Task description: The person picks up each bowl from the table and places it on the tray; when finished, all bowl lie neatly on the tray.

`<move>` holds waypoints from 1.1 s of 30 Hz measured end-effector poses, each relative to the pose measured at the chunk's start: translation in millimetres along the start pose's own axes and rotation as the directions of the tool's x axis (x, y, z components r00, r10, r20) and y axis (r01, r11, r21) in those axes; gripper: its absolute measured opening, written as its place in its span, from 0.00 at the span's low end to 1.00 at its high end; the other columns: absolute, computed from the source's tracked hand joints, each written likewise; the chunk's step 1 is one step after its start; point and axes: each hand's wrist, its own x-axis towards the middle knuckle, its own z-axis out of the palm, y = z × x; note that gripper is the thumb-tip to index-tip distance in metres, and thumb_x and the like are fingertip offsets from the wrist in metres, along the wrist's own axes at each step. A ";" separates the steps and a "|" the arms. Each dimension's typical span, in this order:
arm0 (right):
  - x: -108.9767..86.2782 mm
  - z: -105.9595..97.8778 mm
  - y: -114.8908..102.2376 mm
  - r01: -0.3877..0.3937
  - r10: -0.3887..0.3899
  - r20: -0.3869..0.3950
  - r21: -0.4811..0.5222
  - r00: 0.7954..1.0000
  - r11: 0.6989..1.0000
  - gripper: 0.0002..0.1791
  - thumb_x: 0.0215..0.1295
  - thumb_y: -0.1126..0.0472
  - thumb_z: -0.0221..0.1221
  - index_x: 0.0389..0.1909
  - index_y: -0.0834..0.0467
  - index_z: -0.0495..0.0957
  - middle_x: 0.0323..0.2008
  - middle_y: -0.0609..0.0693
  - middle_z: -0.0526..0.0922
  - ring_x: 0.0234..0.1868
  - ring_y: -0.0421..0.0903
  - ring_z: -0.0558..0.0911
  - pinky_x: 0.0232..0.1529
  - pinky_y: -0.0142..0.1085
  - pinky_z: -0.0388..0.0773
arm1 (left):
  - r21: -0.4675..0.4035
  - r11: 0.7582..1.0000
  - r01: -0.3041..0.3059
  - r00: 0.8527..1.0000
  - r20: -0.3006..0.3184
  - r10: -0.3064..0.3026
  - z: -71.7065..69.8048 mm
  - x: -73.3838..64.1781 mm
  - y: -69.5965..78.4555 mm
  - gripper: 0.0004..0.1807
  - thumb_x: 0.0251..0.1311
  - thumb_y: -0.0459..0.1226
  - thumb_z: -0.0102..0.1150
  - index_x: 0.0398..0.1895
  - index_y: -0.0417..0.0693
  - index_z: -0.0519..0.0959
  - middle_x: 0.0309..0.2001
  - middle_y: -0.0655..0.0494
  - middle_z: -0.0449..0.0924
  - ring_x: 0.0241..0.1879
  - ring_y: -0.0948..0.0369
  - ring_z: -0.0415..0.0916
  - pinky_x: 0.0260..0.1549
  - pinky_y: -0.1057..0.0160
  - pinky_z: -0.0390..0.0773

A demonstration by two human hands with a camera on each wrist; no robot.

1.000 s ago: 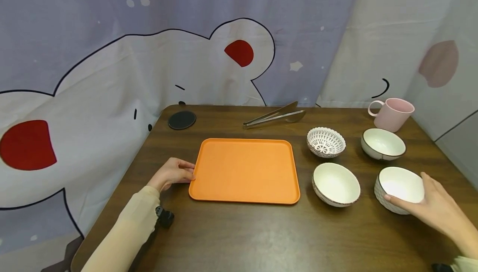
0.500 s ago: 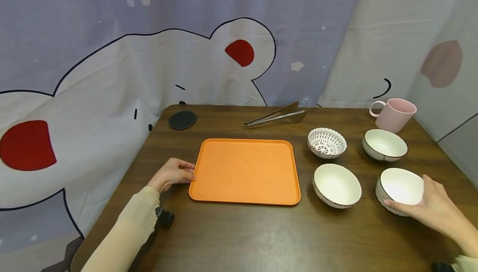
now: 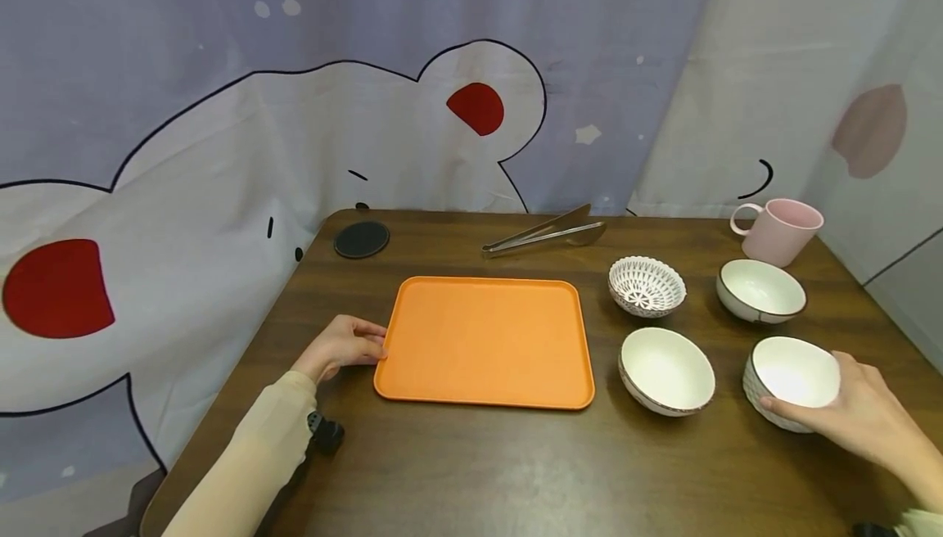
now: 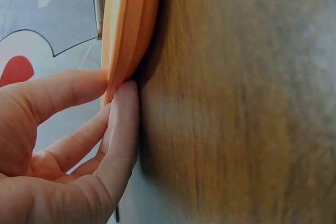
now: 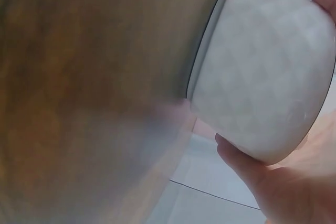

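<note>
My left hand (image 3: 345, 346) pinches the left rim of an orange rectangular tray (image 3: 486, 342), which lies flat on the table in the head view. In the left wrist view the tray's edge (image 4: 131, 30) sits between the thumb and fingers. At the right, my right hand (image 3: 858, 406) grips a deep white bowl (image 3: 799, 373), thumb on the near side and fingers around the far right side. Its outer wall (image 5: 262, 66) has a diamond relief and a dark rim line in the right wrist view. The bowl stands upright, close to the table.
A cream bowl (image 3: 666, 372), a patterned white bowl (image 3: 647, 286) and another dark-rimmed bowl (image 3: 761, 290) stand right of the tray. Behind them is a pink mug (image 3: 781, 232). Metal tongs (image 3: 545, 232) and a black round coaster (image 3: 361, 239) lie along the table's back edge, before a printed curtain (image 3: 331, 128).
The head view has shifted very slightly. Both hands keep their places, the left on the tray and the right on the white bowl.
</note>
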 end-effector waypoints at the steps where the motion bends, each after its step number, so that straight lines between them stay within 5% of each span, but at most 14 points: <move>1: 0.1 0.1 -0.6 -0.003 0.003 0.000 -0.001 1.000 1.000 0.54 0.44 0.42 0.75 0.56 0.81 0.62 0.45 0.80 0.71 0.43 0.73 0.71 0.29 0.54 0.73 | 0.000 1.000 0.000 1.000 -0.001 0.000 -0.3 0.3 -0.4 0.26 0.55 0.25 0.64 0.59 0.27 0.73 0.47 0.39 0.81 0.38 0.59 0.83 0.43 0.58 0.84; 3: -0.1 0.5 -1.5 -0.011 0.011 -0.002 -0.007 1.000 1.000 0.55 0.45 0.42 0.74 0.56 0.81 0.61 0.45 0.81 0.70 0.44 0.74 0.71 0.31 0.56 0.72 | 0.001 1.000 -0.003 1.000 -0.003 0.003 -0.6 -1.0 0.1 0.26 0.55 0.25 0.64 0.59 0.27 0.73 0.47 0.39 0.81 0.38 0.59 0.83 0.44 0.58 0.84; 13: -0.4 0.6 -6.5 0.020 -0.020 -0.031 -0.011 0.999 1.000 0.53 0.41 0.42 0.76 0.52 0.81 0.65 0.40 0.79 0.74 0.38 0.69 0.76 0.26 0.41 0.68 | -0.008 1.000 -0.015 1.000 0.004 0.015 0.4 -1.9 -0.7 0.26 0.55 0.24 0.63 0.59 0.26 0.72 0.47 0.38 0.81 0.38 0.59 0.82 0.43 0.58 0.84; 20: -1.3 -2.2 -11.9 0.027 -0.028 -0.034 -0.030 0.999 0.999 0.56 0.42 0.42 0.75 0.56 0.82 0.61 0.46 0.82 0.68 0.45 0.74 0.68 0.33 0.61 0.69 | -0.016 1.000 -0.024 1.000 0.003 0.024 0.6 -2.4 -1.0 0.26 0.55 0.23 0.63 0.59 0.25 0.72 0.47 0.38 0.81 0.38 0.59 0.83 0.43 0.58 0.84; 27: 0.7 -7.5 -19.6 0.053 -0.054 -0.059 -0.017 0.997 0.998 0.54 0.39 0.43 0.77 0.54 0.80 0.63 0.45 0.78 0.70 0.42 0.71 0.71 0.29 0.49 0.69 | -0.022 0.999 -0.030 1.000 0.002 0.030 -0.1 -2.3 -2.4 0.25 0.55 0.23 0.63 0.58 0.25 0.73 0.47 0.38 0.81 0.38 0.59 0.83 0.43 0.58 0.84; 33: -0.9 -16.0 -27.7 0.021 -0.022 -0.052 -0.031 0.998 0.999 0.56 0.43 0.42 0.75 0.58 0.79 0.59 0.49 0.81 0.65 0.47 0.72 0.66 0.32 0.55 0.67 | -0.027 0.998 -0.058 0.998 0.014 0.059 0.7 -3.7 -2.3 0.25 0.55 0.23 0.62 0.58 0.24 0.72 0.48 0.36 0.80 0.38 0.59 0.82 0.43 0.58 0.84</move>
